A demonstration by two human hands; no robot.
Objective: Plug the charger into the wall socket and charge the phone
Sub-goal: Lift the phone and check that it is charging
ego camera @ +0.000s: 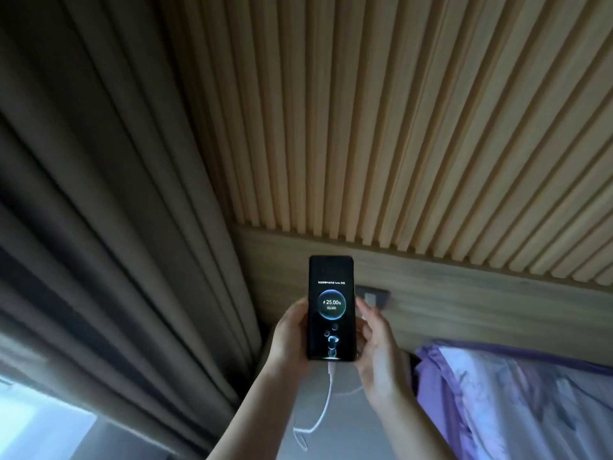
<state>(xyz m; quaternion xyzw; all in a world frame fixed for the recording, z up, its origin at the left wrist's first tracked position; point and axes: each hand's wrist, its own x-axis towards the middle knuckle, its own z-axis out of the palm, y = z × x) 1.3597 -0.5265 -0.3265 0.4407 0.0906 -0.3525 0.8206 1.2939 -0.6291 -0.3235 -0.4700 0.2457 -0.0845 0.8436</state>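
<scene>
head view, tilted, close above hands [292, 330]

Setting: a bedroom in a home or lodging; dimly lit
Bedding: purple and white patterned bedding [517, 403] at lower right, lying against the wall
Wall finish: vertical wooden slat panelling [398, 127] above a plain wooden band [464, 310] that serves as a headboard (the bedding meets it directly)
Window side: heavy grey-brown curtains [99, 194] hanging in full folds at left; daylight shows at the lower left corner
Power: a dark wall socket [376, 297] set in the wooden band just above the bed; a white charger [370, 298] sits in it
Overall: domestic furnishings only; sleeping quarters
</scene>
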